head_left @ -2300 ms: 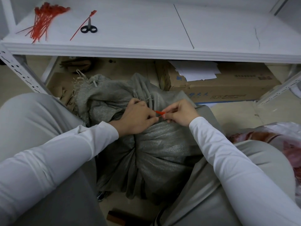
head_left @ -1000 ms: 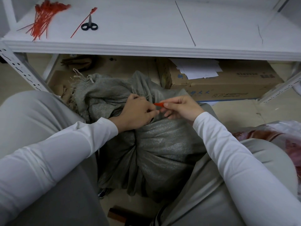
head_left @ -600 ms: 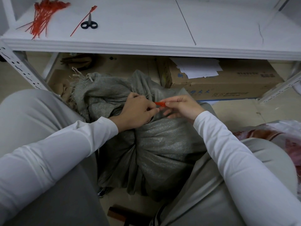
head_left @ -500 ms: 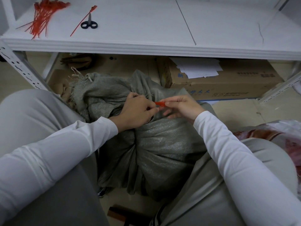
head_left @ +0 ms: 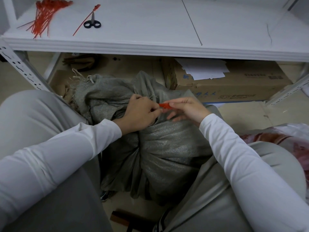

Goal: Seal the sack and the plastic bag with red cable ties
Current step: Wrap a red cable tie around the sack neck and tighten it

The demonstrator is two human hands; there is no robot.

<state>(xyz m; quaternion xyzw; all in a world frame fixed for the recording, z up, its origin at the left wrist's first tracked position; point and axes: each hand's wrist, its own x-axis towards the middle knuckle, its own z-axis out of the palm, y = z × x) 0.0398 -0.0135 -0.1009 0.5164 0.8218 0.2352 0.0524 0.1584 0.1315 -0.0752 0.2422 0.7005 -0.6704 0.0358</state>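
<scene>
Right hand [head_left: 188, 110] pinches tie [head_left: 164, 105] between fingertips; left hand [head_left: 140, 113] grips sack [head_left: 168, 148] neck, probably touching tie.

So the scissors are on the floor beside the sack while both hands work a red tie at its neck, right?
No. The head view shows the scissors on the white shelf, not the floor. The left hand and right hand do work a red tie at the neck of the sack.
</scene>
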